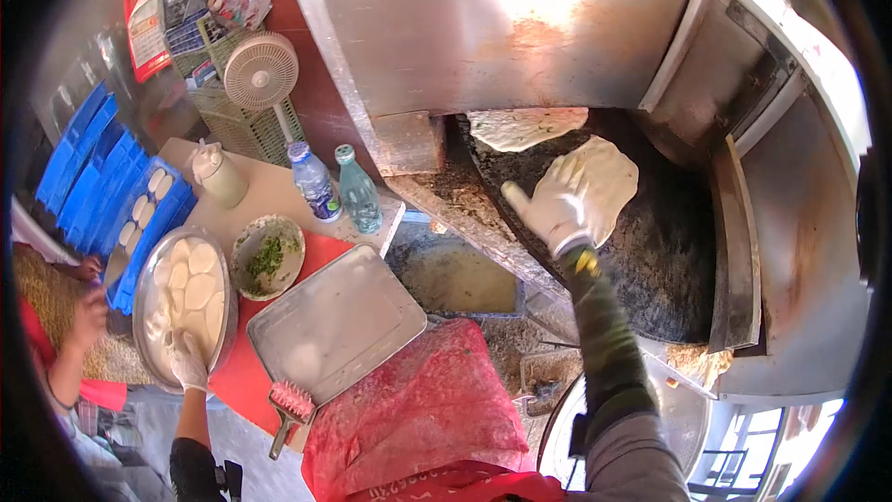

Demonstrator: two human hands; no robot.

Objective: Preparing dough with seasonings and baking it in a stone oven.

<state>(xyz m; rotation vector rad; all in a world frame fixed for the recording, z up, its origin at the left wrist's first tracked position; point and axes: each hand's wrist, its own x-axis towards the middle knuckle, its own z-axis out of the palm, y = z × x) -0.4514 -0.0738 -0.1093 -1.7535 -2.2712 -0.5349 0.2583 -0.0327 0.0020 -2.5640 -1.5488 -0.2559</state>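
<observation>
My right hand [561, 213], in a white glove with yellowish fingertips, lies flat with fingers apart over a thin raw flatbread [613, 181] on a dark round griddle [669, 258]. Behind it, a second flatbread [526, 127] with green flecks lies at the griddle's far edge. Off to the left, my left hand [187, 361], in a thin clear glove, reaches into an oval metal basin [230, 345]. Pale dough rounds [200, 291] sit in the basin, coated in a glossy liquid. Those fingers touch the dough there; whether they grip a piece is unclear.
A bowl with chopped greens [266, 258], a metal tray [334, 321] and a pink-bristled brush [293, 401] lie near the basin. Two bottles [359, 192], a jar [221, 178] and a fan [261, 73] stand behind. Another person's hand [89, 314] is by blue crates [150, 223]. Metal panels [488, 42] enclose the griddle.
</observation>
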